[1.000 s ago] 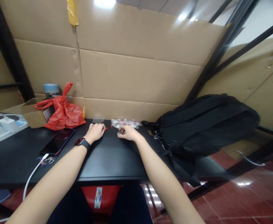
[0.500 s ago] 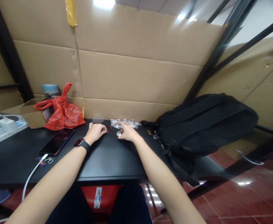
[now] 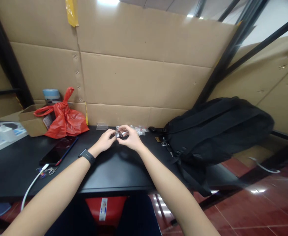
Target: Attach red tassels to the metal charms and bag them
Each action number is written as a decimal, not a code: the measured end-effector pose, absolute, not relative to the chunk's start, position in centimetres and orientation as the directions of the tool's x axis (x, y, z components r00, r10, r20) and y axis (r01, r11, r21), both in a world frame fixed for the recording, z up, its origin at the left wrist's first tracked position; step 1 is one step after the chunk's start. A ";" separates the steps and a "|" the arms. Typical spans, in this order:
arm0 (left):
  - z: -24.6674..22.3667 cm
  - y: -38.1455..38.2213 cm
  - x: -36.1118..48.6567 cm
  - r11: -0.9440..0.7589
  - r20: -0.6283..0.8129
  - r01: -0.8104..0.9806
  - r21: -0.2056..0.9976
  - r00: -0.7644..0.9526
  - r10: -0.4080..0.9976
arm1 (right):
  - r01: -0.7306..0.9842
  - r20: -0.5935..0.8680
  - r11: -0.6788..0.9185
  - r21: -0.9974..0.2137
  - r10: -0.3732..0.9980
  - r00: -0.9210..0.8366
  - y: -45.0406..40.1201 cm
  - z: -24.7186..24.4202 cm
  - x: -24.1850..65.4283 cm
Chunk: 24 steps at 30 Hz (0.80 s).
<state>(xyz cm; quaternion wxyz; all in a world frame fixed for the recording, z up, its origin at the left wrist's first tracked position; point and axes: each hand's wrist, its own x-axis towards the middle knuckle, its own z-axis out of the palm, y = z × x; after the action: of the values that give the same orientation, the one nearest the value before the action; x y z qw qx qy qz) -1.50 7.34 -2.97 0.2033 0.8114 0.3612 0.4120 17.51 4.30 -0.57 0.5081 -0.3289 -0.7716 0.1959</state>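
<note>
The two hands are close together over the black counter [image 3: 119, 173]. A small shiny round thing [image 3: 117, 134] is between their fingertips, in front of the little clear bags [image 3: 141, 130] by the cardboard wall [image 3: 134, 85]. The right hand [image 3: 131, 139] holds it, with the thumb low and the pointing finger curved over the top. The left hand [image 3: 106, 141] has its fingertips right at the other side. I cannot tell if they pinch it, just touch it, or hold some tiny bit that is hidden.

To do this part well, it seems best to let the right hand be the one that holds. A soft, steady pinch on the edge looks right, as a smooth, shiny thing could slip out. The left hand can then do the small, careful work with just its fingertips. Resting both wrists on the counter would help stop any wobble. It is good to leave the front of the round thing easy to see, because the fingers cover a lot of it. Staying low is smart too, so a drop would be a short one. The phone [image 3: 59, 150] and the black backpack [image 3: 222, 131] are off to the sides, well apart from the fingers.
</note>
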 end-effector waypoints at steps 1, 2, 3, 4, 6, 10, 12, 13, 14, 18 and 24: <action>-2.9 7.4 -1.5 -0.654 0.520 0.404 0.639 0.400 0.755 | 0.306 0.654 0.706 -0.639 0.708 -0.268 4.3 -0.6 17.6; -2.9 7.3 -1.5 -0.652 0.519 0.394 0.648 0.399 0.756 | 0.305 0.650 0.702 -0.643 0.711 -0.267 4.3 -0.5 17.6; -2.8 7.3 -1.5 -0.651 0.520 0.385 0.654 0.398 0.756 | 0.303 0.646 0.698 -0.649 0.716 -0.264 4.3 -0.5 17.7; -2.8 7.3 -1.5 -0.651 0.522 0.378 0.659 0.394 0.757 | 0.301 0.644 0.694 -0.654 0.719 -0.260 4.3 -0.5 17.7; -2.6 7.1 -1.4 -0.644 0.526 0.365 0.672 0.377 0.762 | 0.289 0.643 0.691 -0.663 0.723 -0.254 4.2 -0.4 17.7; -2.3 6.8 -1.0 -0.616 0.525 0.365 0.698 0.325 0.787 | 0.242 0.639 0.679 -0.693 0.734 -0.229 4.1 -0.3 17.6; -2.2 6.6 -1.0 -0.616 0.532 0.365 0.698 0.311 0.788 | 0.201 0.640 0.671 -0.713 0.741 -0.202 4.1 -0.4 17.4; -2.0 6.5 -1.0 -0.618 0.538 0.362 0.698 0.306 0.786 | 0.180 0.640 0.667 -0.723 0.745 -0.189 4.2 -0.5 17.4; -1.9 6.4 -1.1 -0.621 0.544 0.357 0.697 0.300 0.783 | 0.162 0.638 0.662 -0.732 0.749 -0.178 4.2 -0.6 17.3; -1.5 6.1 -1.2 -0.630 0.561 0.328 0.704 0.287 0.777 | 0.118 0.618 0.637 -0.762 0.769 -0.162 4.4 -0.9 17.0; -1.2 5.7 -0.9 -0.656 0.589 0.344 0.672 0.288 0.755 | 0.075 0.595 0.611 -0.788 0.787 -0.162 4.3 -0.9 17.0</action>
<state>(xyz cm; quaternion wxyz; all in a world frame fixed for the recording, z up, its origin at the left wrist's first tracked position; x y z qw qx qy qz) -0.86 5.69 -1.21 0.2140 0.7734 0.3553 0.4793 16.95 4.35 -0.91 0.5682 -0.3103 -0.6949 0.3130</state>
